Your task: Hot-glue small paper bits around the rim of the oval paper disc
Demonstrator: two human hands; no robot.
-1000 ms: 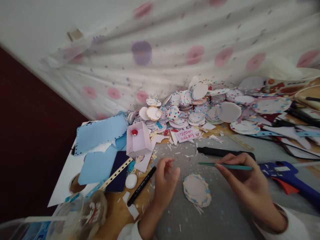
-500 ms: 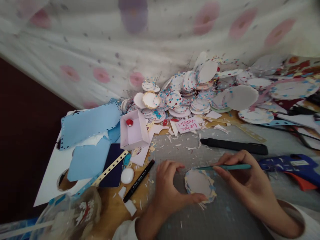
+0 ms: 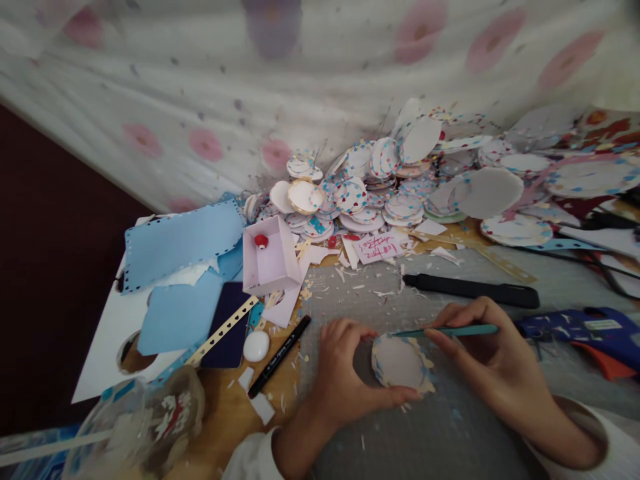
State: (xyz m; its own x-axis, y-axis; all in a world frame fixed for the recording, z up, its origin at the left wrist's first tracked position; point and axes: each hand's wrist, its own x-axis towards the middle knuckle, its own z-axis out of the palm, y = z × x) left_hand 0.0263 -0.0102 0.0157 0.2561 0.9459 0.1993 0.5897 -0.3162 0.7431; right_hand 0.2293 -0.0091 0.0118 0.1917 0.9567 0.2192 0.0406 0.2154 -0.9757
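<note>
A round paper disc (image 3: pixel 400 363) with a speckled, ragged rim lies on the grey cutting mat (image 3: pixel 425 440). My left hand (image 3: pixel 345 380) curls around its left side, thumb pressed on the lower edge and fingertips at the upper edge. My right hand (image 3: pixel 490 367) pinches a thin teal craft tool (image 3: pixel 450 331) like a pen. The tool's tip rests at the disc's top edge.
A heap of speckled paper discs (image 3: pixel 380 193) lies at the back. A black knife handle (image 3: pixel 470 290) and a blue glue gun (image 3: pixel 590 327) are to the right. A black marker (image 3: pixel 280 365), a white box (image 3: pixel 270 263), blue paper sheets (image 3: pixel 180 240) and a clear jar (image 3: pixel 145 420) are to the left.
My left hand came down and closed around the disc. My right hand brought the teal tool's tip down to the disc's top edge. The view has tilted down slightly.
</note>
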